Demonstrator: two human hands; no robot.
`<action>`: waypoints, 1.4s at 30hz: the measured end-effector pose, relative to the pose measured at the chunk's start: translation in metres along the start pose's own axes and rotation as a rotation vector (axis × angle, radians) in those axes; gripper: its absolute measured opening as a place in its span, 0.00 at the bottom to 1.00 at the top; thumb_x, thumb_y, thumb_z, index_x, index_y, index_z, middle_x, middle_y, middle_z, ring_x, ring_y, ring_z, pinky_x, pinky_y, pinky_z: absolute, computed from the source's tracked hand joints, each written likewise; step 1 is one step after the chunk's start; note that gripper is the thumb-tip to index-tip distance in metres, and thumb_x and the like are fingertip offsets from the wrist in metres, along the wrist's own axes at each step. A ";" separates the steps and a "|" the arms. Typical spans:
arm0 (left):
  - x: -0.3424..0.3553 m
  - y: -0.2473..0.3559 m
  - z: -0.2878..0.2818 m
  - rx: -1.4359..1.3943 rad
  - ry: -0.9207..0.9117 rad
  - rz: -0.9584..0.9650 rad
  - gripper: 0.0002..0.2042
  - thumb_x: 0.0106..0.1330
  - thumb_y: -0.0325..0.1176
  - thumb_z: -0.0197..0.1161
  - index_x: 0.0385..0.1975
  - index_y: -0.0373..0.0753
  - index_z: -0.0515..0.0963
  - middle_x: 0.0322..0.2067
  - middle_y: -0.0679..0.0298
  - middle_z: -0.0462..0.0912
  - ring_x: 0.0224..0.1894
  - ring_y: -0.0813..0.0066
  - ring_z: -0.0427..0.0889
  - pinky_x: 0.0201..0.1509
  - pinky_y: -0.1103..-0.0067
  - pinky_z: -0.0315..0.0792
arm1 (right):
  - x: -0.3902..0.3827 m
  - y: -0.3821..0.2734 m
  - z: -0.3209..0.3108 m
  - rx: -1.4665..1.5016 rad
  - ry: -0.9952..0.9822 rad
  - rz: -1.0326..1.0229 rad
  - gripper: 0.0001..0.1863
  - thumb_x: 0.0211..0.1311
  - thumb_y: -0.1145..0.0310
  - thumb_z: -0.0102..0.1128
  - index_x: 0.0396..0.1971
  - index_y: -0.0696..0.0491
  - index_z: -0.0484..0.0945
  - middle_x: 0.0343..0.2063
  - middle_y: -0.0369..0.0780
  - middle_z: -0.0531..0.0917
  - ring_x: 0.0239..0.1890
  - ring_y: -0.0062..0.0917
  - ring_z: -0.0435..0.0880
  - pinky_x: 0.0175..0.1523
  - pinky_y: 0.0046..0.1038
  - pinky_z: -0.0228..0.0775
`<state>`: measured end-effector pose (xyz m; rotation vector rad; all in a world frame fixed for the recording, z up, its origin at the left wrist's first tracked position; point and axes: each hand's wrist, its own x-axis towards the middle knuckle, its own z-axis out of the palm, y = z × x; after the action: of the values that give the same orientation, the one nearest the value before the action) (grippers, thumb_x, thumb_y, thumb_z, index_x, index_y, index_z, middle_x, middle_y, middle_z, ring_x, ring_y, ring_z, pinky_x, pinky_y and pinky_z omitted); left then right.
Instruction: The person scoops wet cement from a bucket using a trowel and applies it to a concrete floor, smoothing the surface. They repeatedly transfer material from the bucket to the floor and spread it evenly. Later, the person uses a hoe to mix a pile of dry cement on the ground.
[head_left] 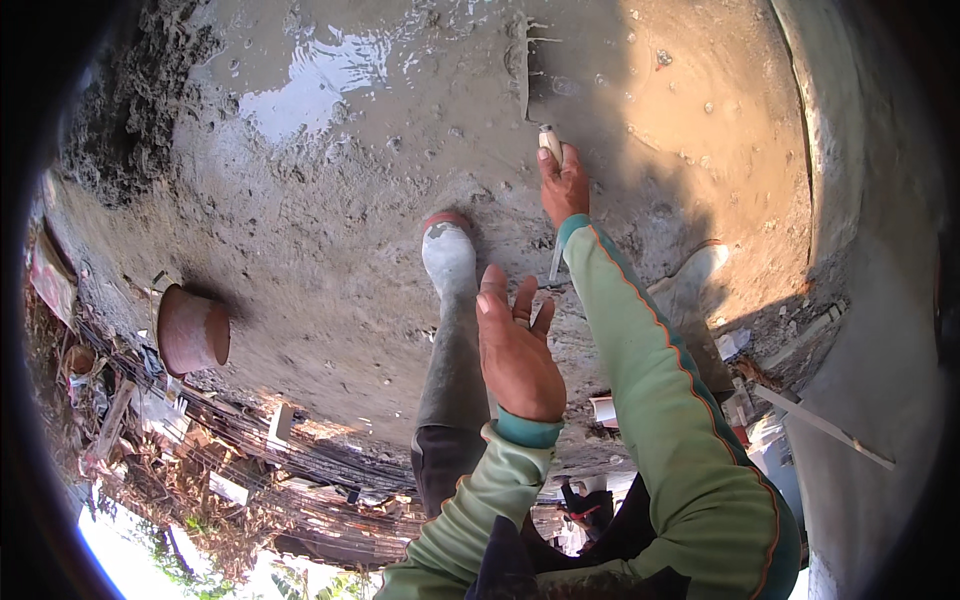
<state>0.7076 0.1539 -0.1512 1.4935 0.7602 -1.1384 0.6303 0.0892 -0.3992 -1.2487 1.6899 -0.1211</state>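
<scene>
My right hand [567, 190] is closed around a hand tool with a pale, rounded handle [549, 143], held over wet grey mortar [460, 110]. What kind of tool it is cannot be made out. A thin light rod [556, 262] shows beside my right wrist; whether it belongs to the tool is unclear. Nearer to me, my left hand [522, 350] hangs in the air with its fingers apart, holding nothing. A ring sits on one of its fingers. My mortar-smeared boot [450, 260] stands in the mortar, just beyond the left hand.
A reddish-brown bucket [193, 330] lies tipped at the left. Shallow water [320, 80] shines at the far left. Along the right runs a smooth plastered wall [870, 330], with a thin strip [825, 430] near its foot. Debris and dry leaves [240, 480] lie at the near left.
</scene>
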 end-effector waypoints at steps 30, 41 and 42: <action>-0.006 -0.079 0.041 0.247 -0.115 -0.056 0.33 0.73 0.57 0.42 0.66 0.36 0.57 0.61 0.56 0.63 0.61 0.59 0.69 0.62 0.64 0.64 | 0.021 0.243 -0.220 0.090 0.581 0.104 0.22 0.68 0.52 0.55 0.43 0.58 0.73 0.26 0.38 0.78 0.25 0.21 0.75 0.29 0.27 0.70; -0.008 -0.074 0.035 0.284 -0.137 -0.035 0.31 0.75 0.55 0.40 0.67 0.36 0.57 0.64 0.55 0.61 0.61 0.59 0.68 0.60 0.65 0.66 | -0.033 0.174 -0.169 0.112 0.612 0.111 0.23 0.68 0.51 0.52 0.46 0.58 0.72 0.33 0.52 0.80 0.36 0.47 0.80 0.41 0.42 0.70; -0.009 -0.073 0.037 0.299 -0.144 -0.032 0.31 0.75 0.55 0.40 0.67 0.36 0.56 0.65 0.55 0.60 0.61 0.59 0.69 0.60 0.65 0.67 | -0.033 0.144 -0.143 0.273 0.438 0.184 0.23 0.68 0.49 0.52 0.46 0.56 0.72 0.31 0.51 0.81 0.34 0.47 0.80 0.40 0.42 0.70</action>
<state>0.6287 0.1366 -0.1680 1.6269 0.5331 -1.4147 0.4274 0.1186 -0.3892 -0.8977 2.0705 -0.5271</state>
